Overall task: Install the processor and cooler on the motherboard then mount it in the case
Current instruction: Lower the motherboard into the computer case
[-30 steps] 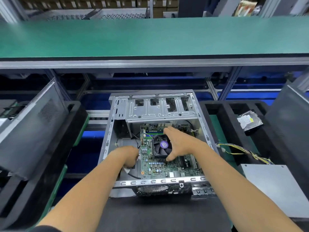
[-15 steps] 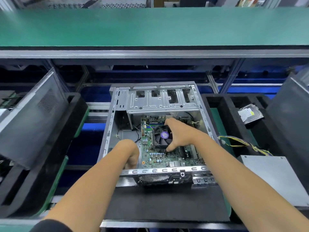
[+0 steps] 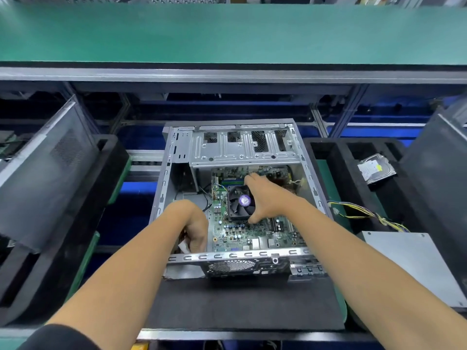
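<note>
With the cooler [image 3: 241, 202] already on the motherboard [image 3: 252, 231] inside the case [image 3: 242, 147] at frame center, my right hand [image 3: 267, 198] grips the cooler, my left hand [image 3: 193, 223] curls at the board's left edge, and seating and fixing remain.

Long green-topped bench shelf [image 3: 227, 34] with grey metal front rail [image 3: 227, 74] spans upper view. Below, dark blue-lit aluminium framing [image 3: 341, 114]. Black foam mat [image 3: 240, 304] on near work surface. Light even, overhead.
</note>
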The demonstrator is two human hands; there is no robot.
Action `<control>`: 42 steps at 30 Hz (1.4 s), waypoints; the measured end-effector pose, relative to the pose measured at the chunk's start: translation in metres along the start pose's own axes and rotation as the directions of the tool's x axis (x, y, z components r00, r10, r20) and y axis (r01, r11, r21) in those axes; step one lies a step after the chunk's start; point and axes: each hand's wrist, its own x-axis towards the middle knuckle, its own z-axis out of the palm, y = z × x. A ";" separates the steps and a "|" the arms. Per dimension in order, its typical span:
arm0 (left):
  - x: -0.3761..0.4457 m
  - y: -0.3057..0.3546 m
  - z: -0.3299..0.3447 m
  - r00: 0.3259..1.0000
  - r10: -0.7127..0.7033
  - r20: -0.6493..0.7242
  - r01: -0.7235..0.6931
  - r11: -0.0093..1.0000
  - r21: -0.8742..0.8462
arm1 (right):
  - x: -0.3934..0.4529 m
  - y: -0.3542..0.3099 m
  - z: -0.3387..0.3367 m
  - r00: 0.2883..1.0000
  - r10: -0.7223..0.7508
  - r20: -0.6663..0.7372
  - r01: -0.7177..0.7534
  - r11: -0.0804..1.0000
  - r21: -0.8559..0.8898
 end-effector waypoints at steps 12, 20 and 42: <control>-0.010 -0.006 -0.012 0.993 0.075 0.088 -0.064 0.991 -0.121 | -0.006 -0.009 0.007 0.989 -0.054 0.136 0.061 0.997 -0.048; -0.003 -0.011 -0.016 0.982 0.017 -0.186 -0.054 0.980 -0.194 | -0.010 -0.013 0.003 0.986 -0.044 0.158 0.058 0.995 -0.081; 0.041 0.002 -0.075 0.658 -0.415 -0.628 -0.135 0.756 -0.641 | -0.011 -0.015 0.001 0.992 -0.008 0.128 0.025 0.990 -0.138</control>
